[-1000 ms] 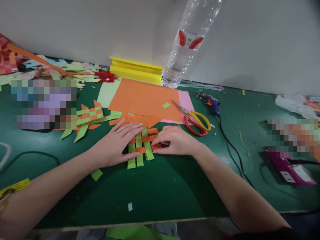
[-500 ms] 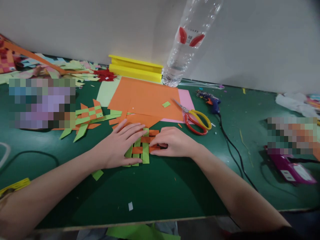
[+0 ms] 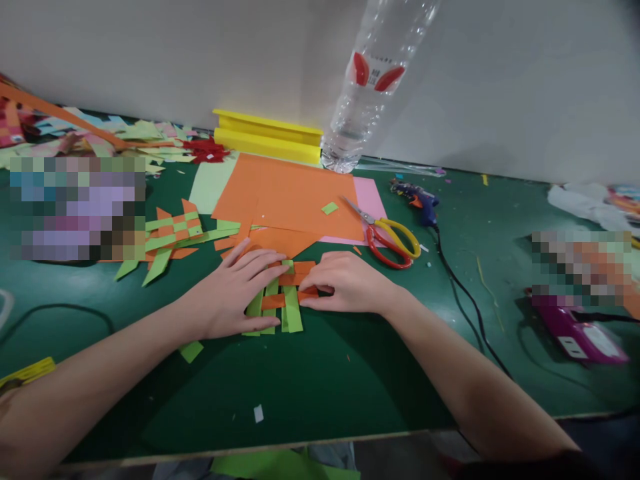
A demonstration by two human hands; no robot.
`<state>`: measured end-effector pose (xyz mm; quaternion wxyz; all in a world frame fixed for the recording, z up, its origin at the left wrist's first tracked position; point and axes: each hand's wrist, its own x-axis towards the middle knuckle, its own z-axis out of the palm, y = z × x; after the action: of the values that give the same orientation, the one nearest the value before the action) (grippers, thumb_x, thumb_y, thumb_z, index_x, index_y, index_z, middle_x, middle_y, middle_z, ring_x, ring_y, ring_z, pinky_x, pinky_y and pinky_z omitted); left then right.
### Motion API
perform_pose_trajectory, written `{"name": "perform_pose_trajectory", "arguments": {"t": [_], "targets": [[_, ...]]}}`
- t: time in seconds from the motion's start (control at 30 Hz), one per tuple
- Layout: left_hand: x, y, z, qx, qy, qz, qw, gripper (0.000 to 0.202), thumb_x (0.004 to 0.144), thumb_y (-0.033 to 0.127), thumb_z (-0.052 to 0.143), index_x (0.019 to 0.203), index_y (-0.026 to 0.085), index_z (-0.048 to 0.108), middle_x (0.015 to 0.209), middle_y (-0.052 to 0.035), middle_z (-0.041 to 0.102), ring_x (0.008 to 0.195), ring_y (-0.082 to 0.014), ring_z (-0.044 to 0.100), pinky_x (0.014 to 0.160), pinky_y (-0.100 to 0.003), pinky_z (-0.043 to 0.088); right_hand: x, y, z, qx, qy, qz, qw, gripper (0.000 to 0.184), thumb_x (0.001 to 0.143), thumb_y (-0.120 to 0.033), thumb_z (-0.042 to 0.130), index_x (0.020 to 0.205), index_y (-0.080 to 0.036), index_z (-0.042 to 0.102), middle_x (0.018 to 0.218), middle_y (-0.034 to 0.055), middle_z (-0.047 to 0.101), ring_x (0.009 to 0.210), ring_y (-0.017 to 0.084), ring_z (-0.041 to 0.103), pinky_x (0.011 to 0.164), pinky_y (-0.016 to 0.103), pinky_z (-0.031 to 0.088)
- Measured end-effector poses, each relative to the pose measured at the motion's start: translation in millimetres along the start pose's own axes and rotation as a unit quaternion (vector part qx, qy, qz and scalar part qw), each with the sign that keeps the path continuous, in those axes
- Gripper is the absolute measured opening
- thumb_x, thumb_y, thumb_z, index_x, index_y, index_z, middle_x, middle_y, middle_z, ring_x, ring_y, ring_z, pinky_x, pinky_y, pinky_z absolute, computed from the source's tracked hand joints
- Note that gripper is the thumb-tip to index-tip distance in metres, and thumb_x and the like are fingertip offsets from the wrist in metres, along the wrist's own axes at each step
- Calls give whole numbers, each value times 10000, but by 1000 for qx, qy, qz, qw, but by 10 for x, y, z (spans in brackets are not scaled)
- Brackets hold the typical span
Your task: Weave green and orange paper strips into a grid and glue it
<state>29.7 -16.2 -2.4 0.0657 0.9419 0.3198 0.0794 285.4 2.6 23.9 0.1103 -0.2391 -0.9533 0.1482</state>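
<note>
Under my left hand (image 3: 233, 293) lies a small weave of green and orange paper strips. My left hand is spread flat over its left part, fingers apart, covering much of it. The right-hand green strip (image 3: 293, 311) runs toward me and leans a little. An orange strip (image 3: 273, 301) crosses between the green ones. My right hand (image 3: 347, 283) is closed in a pinch at the weave's right side, on the end of an orange paper strip (image 3: 309, 293). A finished-looking green and orange woven piece (image 3: 175, 230) with pointed ends lies to the left.
Behind are orange sheets (image 3: 290, 193), scissors (image 3: 393, 243), a yellow folded strip (image 3: 267, 137) and a plastic bottle (image 3: 367, 100). Rightward lie a glue gun (image 3: 423, 202) with its cord and a purple power strip (image 3: 575, 337). Paper scraps (image 3: 110, 130) heap at back left.
The right-hand green strip has tilted, its near end shifting right. The orange strips at the right have shifted slightly under my right hand's pinch. My left hand stays over the weave.
</note>
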Motion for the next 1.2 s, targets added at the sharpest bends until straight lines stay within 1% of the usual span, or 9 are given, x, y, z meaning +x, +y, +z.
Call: {"name": "perform_pose_trajectory", "arguments": {"t": [0.17, 0.27, 0.37, 0.6, 0.73, 0.87, 0.93, 1.0, 1.2], "targets": [[-3, 1, -7, 6, -2, -3, 1000, 714, 912, 687, 392, 1425, 191, 415, 1467, -119, 482, 1393, -294, 377, 1222, -510, 67, -10, 2, 4, -17, 12, -4, 1000, 199, 908, -361, 606, 844, -199, 703, 717, -37, 723, 598, 101, 557, 671, 278, 363], [-12, -1, 0, 4, 8, 3, 1000, 698, 913, 669, 415, 1420, 189, 424, 1458, -115, 488, 1389, -294, 383, 1223, -504, 82, -9, 7, 8, -17, 22, -7, 1000, 191, 905, -349, 614, 834, -197, 705, 716, -35, 727, 595, 98, 561, 671, 275, 365], [-24, -9, 11, 3, 15, 9, 1000, 676, 912, 653, 438, 1403, 189, 445, 1460, -113, 485, 1387, -297, 383, 1220, -506, 108, -9, 13, 12, -17, 18, -5, 1000, 198, 907, -345, 608, 827, -195, 710, 713, -30, 730, 598, 99, 570, 676, 276, 368], [-28, -15, 13, -5, 24, 10, 1000, 609, 911, 626, 470, 1357, 212, 492, 1454, -107, 488, 1389, -303, 378, 1212, -524, 136, -15, 14, 22, -29, 26, -7, 999, 195, 906, -346, 611, 821, -195, 702, 731, -45, 735, 606, 95, 579, 682, 273, 375], [-30, 1, 9, -6, 30, 22, 999, 605, 928, 607, 456, 1393, 220, 451, 1514, -98, 432, 1422, -295, 339, 1220, -523, 93, -14, 15, 27, -34, 23, -13, 999, 198, 906, -356, 609, 843, -194, 704, 733, -43, 734, 598, 98, 574, 681, 277, 375], [-34, 25, 8, -4, 17, 75, 997, 565, 943, 580, 462, 1401, 249, 439, 1557, -75, 386, 1460, -267, 282, 1221, -522, 12, -15, 12, 24, -46, 18, -13, 999, 207, 910, -349, 597, 821, -193, 698, 716, -33, 727, 609, 108, 579, 677, 283, 370], [-33, 34, 4, -13, 8, 98, 995, 519, 949, 544, 478, 1386, 265, 456, 1552, -63, 397, 1464, -260, 277, 1219, -527, 3, -17, 13, 30, -51, 18, -14, 998, 209, 911, -348, 594, 816, -192, 697, 712, -28, 726, 614, 109, 582, 682, 282, 372], [-30, 38, 3, -28, 4, 106, 994, 501, 949, 521, 492, 1381, 270, 464, 1537, -65, 421, 1454, -256, 302, 1219, -527, 13, -18, 16, 44, -57, 25, -18, 998, 217, 911, -350, 593, 806, -191, 697, 689, -29, 717, 601, 107, 574, 681, 280, 372], [-24, 32, 16, -48, 9, 93, 994, 580, 939, 530, 503, 1433, 240, 406, 1497, -90, 473, 1421, -256, 367, 1222, -519, 25, -16, 7, 78, -105, 38, -31, 993, 305, 918, -354, 566, 689, -183, 673, 599, -19, 677, 534, 104, 523, 629, 290, 339]]}}
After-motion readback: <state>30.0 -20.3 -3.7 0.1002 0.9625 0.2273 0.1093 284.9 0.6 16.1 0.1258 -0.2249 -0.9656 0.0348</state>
